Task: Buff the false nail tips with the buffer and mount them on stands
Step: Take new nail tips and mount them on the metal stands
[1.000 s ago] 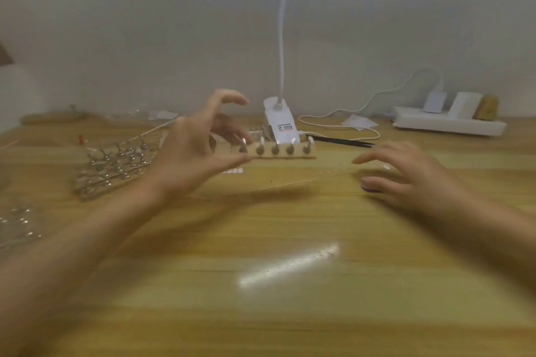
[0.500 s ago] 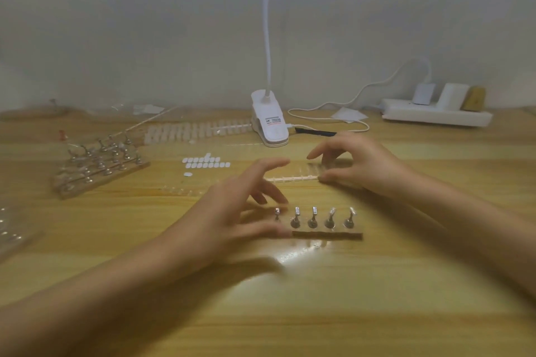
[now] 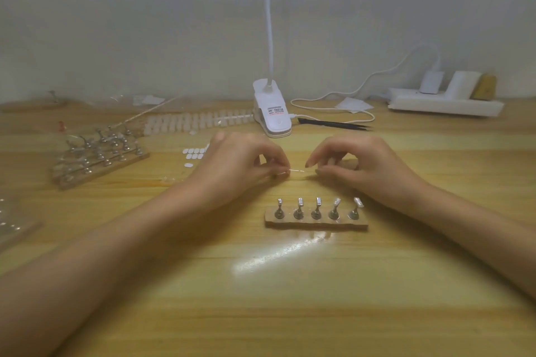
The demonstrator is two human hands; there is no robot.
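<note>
A wooden strip (image 3: 316,224) with several small metal nail stands lies on the table in front of me, and nothing is mounted on them. Just behind it my left hand (image 3: 240,165) pinches the left end of a thin clear strip of nail tips (image 3: 295,171). My right hand (image 3: 362,165) has curled fingers at the strip's right end, thumb and forefinger closing on it. Only a short piece of the strip shows between the hands. No buffer is visible.
A larger board of metal stands (image 3: 98,159) sits at the left, with white adhesive tabs (image 3: 194,153) and rows of nail tips (image 3: 197,122) behind the hands. A white clip lamp (image 3: 272,113), black tweezers (image 3: 333,124) and a power strip (image 3: 443,104) stand at the back.
My left hand set the wooden stand strip down in front of me, let go, and moved up to the clear strip. My right hand stayed at the clear strip.
</note>
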